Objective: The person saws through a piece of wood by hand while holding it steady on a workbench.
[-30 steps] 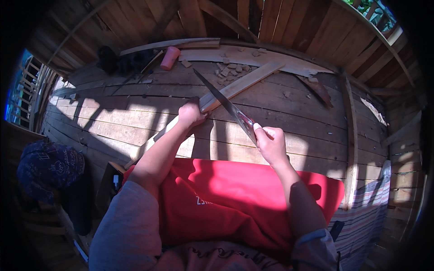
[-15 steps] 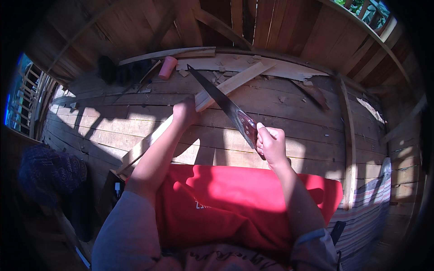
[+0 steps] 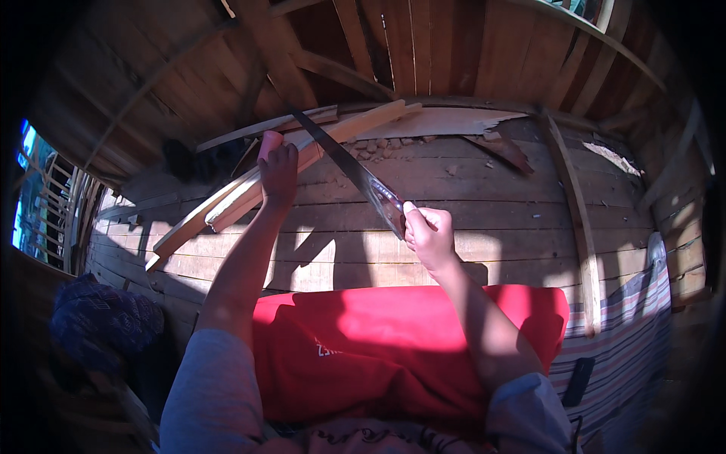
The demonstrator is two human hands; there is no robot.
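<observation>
In my right hand (image 3: 429,236) is a handsaw (image 3: 340,155), gripped by its dark reddish handle. Its long blade points away to the upper left and crosses over the wood, whether touching it or just above I cannot tell. My left hand (image 3: 280,178) is wrapped over a pale wooden batten (image 3: 236,204), its fingers curled on the far side. A second batten (image 3: 178,236) lies alongside, both running diagonally from near left to far right. Just beyond my left fingers stands a pink cylinder (image 3: 269,142), partly covered by them.
Offcuts (image 3: 386,145) lie scattered by a pale board (image 3: 446,121) along the plank wall. A long timber (image 3: 572,219) crosses the floor at right, near a striped cloth (image 3: 612,340) with a dark phone-like object (image 3: 578,380). Red fabric (image 3: 393,340) covers my lap; dark patterned cloth (image 3: 110,321) sits left.
My left hand has shifted left and away from me, and the battens now lie farther left and side by side. The right hand and saw have moved slightly left as the view tilted.
</observation>
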